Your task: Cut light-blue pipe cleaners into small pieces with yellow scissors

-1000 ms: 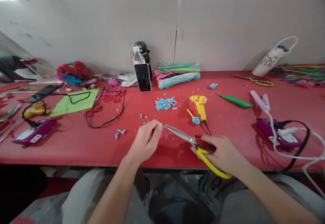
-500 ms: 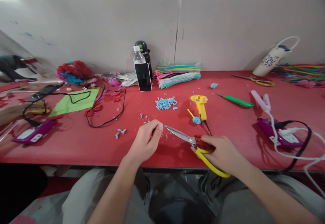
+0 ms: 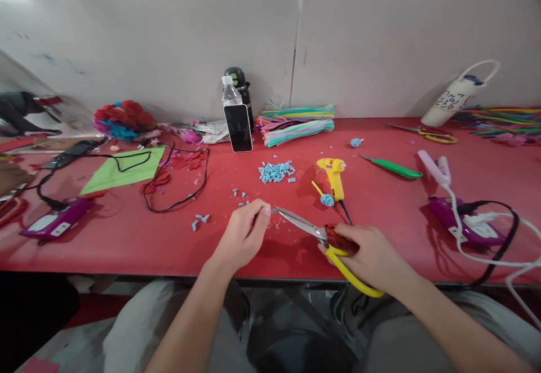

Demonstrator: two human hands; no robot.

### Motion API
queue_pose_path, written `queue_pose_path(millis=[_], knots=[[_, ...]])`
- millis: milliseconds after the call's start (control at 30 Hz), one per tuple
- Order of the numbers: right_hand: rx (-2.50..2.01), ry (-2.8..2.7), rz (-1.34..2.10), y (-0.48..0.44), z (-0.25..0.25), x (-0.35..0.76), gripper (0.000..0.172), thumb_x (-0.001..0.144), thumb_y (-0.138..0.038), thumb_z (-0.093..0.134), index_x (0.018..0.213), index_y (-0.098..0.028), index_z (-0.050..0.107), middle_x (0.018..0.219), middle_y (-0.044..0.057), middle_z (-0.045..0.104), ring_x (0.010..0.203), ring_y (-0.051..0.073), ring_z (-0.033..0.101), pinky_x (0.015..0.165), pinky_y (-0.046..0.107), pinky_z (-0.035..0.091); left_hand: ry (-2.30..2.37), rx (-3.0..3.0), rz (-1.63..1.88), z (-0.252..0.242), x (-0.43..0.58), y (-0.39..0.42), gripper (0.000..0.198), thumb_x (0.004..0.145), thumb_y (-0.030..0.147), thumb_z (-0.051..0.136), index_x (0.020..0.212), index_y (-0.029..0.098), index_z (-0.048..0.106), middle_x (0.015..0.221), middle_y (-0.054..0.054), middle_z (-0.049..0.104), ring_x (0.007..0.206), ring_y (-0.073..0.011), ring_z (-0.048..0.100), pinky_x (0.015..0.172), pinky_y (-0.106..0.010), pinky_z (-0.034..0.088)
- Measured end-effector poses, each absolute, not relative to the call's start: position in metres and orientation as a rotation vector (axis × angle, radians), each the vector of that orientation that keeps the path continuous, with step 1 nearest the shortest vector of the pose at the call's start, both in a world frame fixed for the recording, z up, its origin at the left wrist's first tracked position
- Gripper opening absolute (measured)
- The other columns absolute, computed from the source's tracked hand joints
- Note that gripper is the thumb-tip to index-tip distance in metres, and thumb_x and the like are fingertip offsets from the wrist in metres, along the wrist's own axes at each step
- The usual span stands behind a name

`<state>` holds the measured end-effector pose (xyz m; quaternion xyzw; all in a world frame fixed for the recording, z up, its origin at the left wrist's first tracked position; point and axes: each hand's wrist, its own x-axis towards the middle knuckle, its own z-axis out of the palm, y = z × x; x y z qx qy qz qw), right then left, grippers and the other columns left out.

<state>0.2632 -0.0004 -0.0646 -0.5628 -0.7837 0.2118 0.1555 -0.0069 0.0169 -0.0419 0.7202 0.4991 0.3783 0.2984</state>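
My left hand (image 3: pixel 247 227) is closed in a pinch on a small blue piece (image 3: pixel 273 211), whose tip shows just past the fingertips. My right hand (image 3: pixel 372 257) holds scissors (image 3: pixel 302 225) with yellow and red handles. Their blade tips point left, close beside the blue piece. Beyond my hands lies a pile of short blue pieces (image 3: pixel 275 172), and several more blue pieces (image 3: pixel 202 218) are scattered to the left. A yellow glue gun (image 3: pixel 333 176) lies right of the pile, with a blue cluster on a yellow stem (image 3: pixel 327 199) against it.
A phone (image 3: pixel 238 129) leans on bottles at the back, beside bundled pipe cleaners (image 3: pixel 298 131). On the right lie a green-handled knife (image 3: pixel 395 168), other scissors (image 3: pixel 431 134) and a purple power strip (image 3: pixel 465 223). Another person's hand (image 3: pixel 14 178) is at far left, near red-handled scissors (image 3: pixel 12 209).
The scissors' tips have drawn slightly away from my left fingertips, so the blue piece shows more. At far left, the other person's hand has moved left and red-handled scissors have come into view.
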Motion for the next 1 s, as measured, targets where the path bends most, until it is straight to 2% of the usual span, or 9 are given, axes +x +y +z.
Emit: queue_pose_path(millis=[400, 567, 767, 1000], knots=[[-1.611, -2.284, 0.567, 0.0008, -0.0676, 0.2647, 0.024, 0.082, -0.046, 0.06, 0.078, -0.023, 0.065, 0.066, 0.004, 0.065, 0.057, 0.018, 0.056, 0.054, 0.025, 0.034, 1.321, 1.891, 0.987, -0.0446, -0.0053, 0.0175, 0.032, 0.102, 0.033, 0.035, 0.072, 0.02, 0.036, 0.066, 0.004, 0.033, 0.061, -0.0108, 0.033, 0.059, -0.026, 0.029], [-1.645, -2.258, 0.532, 0.0018, -0.07, 0.2633, 0.024, 0.081, -0.045, 0.061, 0.072, -0.023, 0.059, 0.062, 0.002, 0.061, 0.054, 0.016, 0.05, 0.053, 0.025, 0.033, 1.323, 1.89, 0.981, -0.0425, -0.0049, 0.0171, 0.032, 0.101, 0.032, 0.035, 0.072, 0.02, 0.035, 0.066, 0.004, 0.034, 0.06, -0.0107, 0.034, 0.058, -0.026, 0.029], [-1.624, -2.209, 0.529, -0.0021, -0.0642, 0.2608, 0.035, 0.082, -0.051, 0.061, 0.066, -0.023, 0.047, 0.056, -0.002, 0.051, 0.052, 0.014, 0.044, 0.05, 0.024, 0.028, 1.359, 1.87, 1.015, -0.0432, -0.0034, 0.018, 0.034, 0.101, 0.033, 0.035, 0.07, 0.02, 0.033, 0.065, 0.004, 0.033, 0.06, -0.0108, 0.033, 0.058, -0.026, 0.028], [-1.598, -2.248, 0.484, -0.0019, -0.0669, 0.2623, 0.036, 0.082, -0.055, 0.06, 0.067, -0.023, 0.052, 0.056, 0.0, 0.055, 0.052, 0.015, 0.045, 0.05, 0.025, 0.029, 1.361, 1.861, 1.032, -0.0442, -0.002, 0.0184, 0.034, 0.101, 0.034, 0.035, 0.069, 0.02, 0.034, 0.064, 0.004, 0.033, 0.059, -0.0111, 0.033, 0.058, -0.026, 0.028]])
